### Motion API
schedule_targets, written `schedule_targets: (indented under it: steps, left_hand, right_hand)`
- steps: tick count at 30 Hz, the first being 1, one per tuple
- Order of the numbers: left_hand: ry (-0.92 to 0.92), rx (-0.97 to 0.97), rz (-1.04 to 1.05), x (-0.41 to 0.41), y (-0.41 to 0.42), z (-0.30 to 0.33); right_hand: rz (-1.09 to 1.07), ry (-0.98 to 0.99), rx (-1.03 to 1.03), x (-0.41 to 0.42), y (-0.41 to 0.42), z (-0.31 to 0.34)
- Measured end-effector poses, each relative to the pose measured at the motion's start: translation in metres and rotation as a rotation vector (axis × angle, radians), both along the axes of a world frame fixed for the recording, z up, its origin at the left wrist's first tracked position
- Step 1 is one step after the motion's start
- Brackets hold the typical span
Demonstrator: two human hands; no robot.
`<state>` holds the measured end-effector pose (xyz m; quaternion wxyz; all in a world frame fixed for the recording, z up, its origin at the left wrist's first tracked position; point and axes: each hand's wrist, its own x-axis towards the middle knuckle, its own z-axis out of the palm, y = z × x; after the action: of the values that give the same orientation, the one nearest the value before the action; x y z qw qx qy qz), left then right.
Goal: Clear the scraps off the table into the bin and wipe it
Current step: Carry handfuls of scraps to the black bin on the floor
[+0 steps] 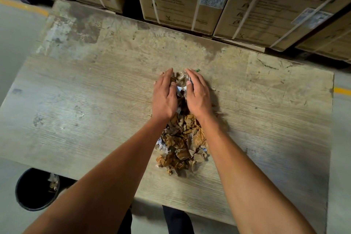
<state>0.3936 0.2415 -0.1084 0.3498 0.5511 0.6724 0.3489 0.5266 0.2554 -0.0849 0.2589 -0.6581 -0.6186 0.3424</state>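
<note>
Right now both hands are cupped flat, palms inward, around the far end of a heap of scraps (pixel 181 142). The left hand (pixel 164 99) and the right hand (pixel 198 97) stand close together with only a narrow gap between them, fingers straight and pressed down on the paper, not curled round anything. Neither hand has lifted a piece; they are walling the heap in from both sides and from behind.

The heap itself is crumpled brown paper with some white and silvery bits mixed in. It lies as a long strip on the table (pixel 76 104), running from the fingertips back toward the person's body, between the two forearms. Its near end stops short of the table's front edge. So the long axis points straight at the person, and a pull of the hands toward the body would drive it along that line.

The bin (pixel 35 190) is a dark round one on the floor, below the front edge and well off to the left of the heap. It already holds a few scraps. The left hand is on that side, so I judge that the heap must be steered left as it comes, or it will go over the edge beside the bin. Cardboard boxes (pixel 182 0) stand behind the table. No cloth is in sight.
</note>
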Motion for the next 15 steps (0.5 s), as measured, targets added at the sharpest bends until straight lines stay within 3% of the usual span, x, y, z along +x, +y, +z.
schedule_targets:
  steps: [5,9,15]
  left_hand:
    - [0.021,0.051,-0.048,0.011,0.002,0.004]
    - [0.143,0.116,-0.056,0.018,0.002,0.001]
    - [0.265,0.172,-0.021,0.023,0.006,-0.006]
  right_hand:
    - [0.025,0.150,-0.089,-0.011,-0.005,0.007]
    - [-0.064,0.308,-0.206,-0.007,-0.006,0.019]
    - [-0.006,0.211,-0.208,0.005,0.007,0.027]
